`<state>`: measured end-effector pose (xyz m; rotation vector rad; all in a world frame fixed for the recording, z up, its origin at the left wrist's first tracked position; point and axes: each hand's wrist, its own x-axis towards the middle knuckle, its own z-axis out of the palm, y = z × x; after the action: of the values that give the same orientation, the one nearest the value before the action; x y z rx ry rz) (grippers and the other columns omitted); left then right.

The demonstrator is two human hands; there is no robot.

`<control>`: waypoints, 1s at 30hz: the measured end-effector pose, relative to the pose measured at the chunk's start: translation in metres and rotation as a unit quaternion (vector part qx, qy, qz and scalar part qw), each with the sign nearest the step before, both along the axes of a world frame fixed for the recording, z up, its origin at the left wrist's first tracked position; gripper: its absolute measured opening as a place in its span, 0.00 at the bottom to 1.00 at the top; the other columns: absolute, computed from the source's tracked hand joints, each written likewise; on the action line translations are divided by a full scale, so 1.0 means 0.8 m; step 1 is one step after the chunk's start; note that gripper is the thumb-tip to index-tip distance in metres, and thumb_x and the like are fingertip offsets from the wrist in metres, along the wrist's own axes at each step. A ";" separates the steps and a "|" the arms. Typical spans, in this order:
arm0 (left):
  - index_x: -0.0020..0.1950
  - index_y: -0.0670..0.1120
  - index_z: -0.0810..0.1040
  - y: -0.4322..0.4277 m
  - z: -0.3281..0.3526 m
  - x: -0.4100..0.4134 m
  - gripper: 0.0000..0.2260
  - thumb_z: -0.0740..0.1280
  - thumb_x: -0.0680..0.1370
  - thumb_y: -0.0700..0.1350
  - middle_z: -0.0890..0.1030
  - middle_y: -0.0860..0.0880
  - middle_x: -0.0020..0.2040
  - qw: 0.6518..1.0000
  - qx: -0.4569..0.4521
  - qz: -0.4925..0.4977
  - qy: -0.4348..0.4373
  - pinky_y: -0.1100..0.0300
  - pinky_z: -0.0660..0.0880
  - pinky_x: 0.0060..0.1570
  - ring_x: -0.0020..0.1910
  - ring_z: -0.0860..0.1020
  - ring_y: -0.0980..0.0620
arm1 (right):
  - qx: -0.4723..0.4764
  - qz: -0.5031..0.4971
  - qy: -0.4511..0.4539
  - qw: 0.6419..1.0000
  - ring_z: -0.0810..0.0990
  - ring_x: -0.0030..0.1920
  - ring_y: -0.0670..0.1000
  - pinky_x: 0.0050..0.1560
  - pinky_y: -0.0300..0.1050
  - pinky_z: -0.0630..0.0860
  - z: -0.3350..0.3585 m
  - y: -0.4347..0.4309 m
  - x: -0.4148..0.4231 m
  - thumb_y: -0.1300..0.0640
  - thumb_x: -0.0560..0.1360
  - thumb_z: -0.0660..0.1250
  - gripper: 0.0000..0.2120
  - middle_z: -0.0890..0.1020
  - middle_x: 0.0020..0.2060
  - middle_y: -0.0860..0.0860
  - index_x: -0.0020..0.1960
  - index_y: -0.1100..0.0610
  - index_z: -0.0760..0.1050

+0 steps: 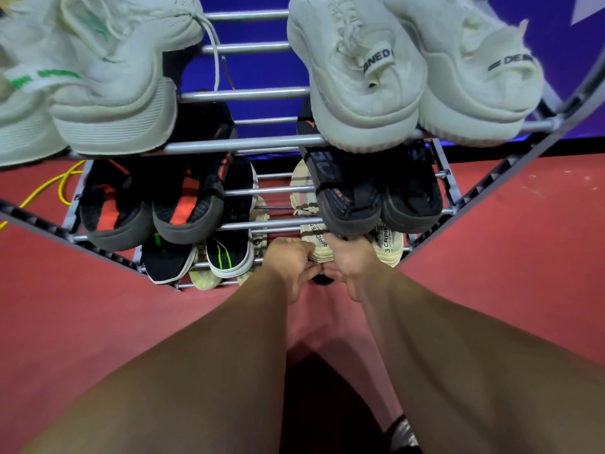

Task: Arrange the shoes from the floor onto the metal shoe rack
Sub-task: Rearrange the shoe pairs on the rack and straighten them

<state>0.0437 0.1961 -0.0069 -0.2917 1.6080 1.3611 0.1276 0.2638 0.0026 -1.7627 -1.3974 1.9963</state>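
I look straight down the metal shoe rack (248, 144). Its top tier carries a white pair with green marks (108, 93) and a plain white pair (409, 77). On the tier below sit a black-and-orange pair (154, 208) and a black pair (379, 194). Lower still are black shoes with green stripes (226, 253) and cream shoes (388, 245). My left hand (291, 263) and my right hand (352, 267) meet at the rack's lower front edge, fingers curled around a small dark shoe (323, 279), which is mostly hidden.
Red floor (507, 257) surrounds the rack. A yellow cable (49, 188) lies on the floor at the left. A blue wall (262, 70) stands behind the rack. A dark shape (327, 404) lies between my forearms near the bottom edge.
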 end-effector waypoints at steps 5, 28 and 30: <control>0.54 0.39 0.77 0.003 -0.007 -0.001 0.06 0.67 0.78 0.35 0.85 0.36 0.51 0.999 -0.042 -0.005 0.018 0.40 0.83 0.48 0.48 0.85 0.38 | -0.002 0.035 -0.025 0.999 0.84 0.52 0.61 0.58 0.64 0.81 0.014 -0.001 0.012 0.47 0.80 0.68 0.06 0.77 0.65 0.64 0.49 0.49 0.77; 0.58 0.44 0.72 0.012 -0.025 0.012 0.14 0.71 0.76 0.34 0.83 0.34 0.57 0.997 -0.031 -0.042 0.064 0.40 0.79 0.55 0.45 0.83 0.42 | -0.107 -0.076 -0.045 0.990 0.85 0.48 0.58 0.52 0.55 0.83 0.002 0.053 0.086 0.47 0.83 0.64 0.15 0.79 0.58 0.58 0.66 0.53 0.74; 0.58 0.45 0.72 0.012 -0.027 0.012 0.15 0.71 0.76 0.35 0.83 0.35 0.57 0.997 -0.028 -0.043 0.056 0.39 0.80 0.55 0.47 0.84 0.43 | -0.100 -0.110 -0.023 0.989 0.85 0.47 0.56 0.49 0.53 0.84 -0.001 0.052 0.083 0.53 0.84 0.62 0.14 0.80 0.58 0.58 0.68 0.54 0.75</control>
<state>0.0532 0.2056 -0.0282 -0.1805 1.7345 1.2875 0.1936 0.3058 0.0021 -1.9599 -0.9911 2.0473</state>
